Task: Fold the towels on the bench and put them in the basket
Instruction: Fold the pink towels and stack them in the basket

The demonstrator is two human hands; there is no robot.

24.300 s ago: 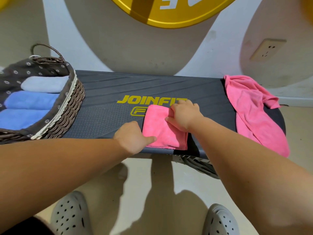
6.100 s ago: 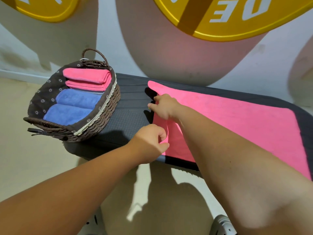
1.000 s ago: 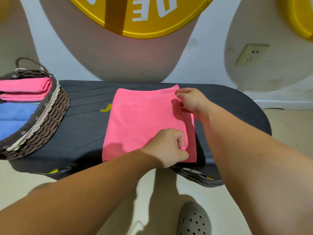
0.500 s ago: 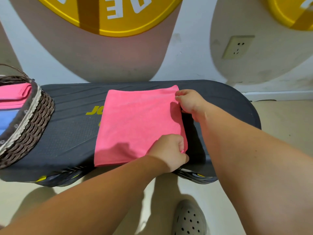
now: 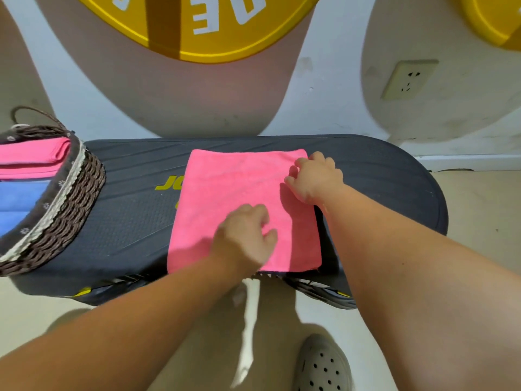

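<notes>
Both my hands have let go of the edge they pinched | left hand rests loosely curled on the fuzzy pink towel, a flat folded square mid-bench | right hand, fingers spread, touches its far right corner | dark textured bench | woven basket at the left end.

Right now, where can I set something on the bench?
Bare dark grey bench between the brown wicker basket and the folded pink towel, and at its rounded right end. Crowded mid-bench: left hand and right hand on the towel.
</notes>
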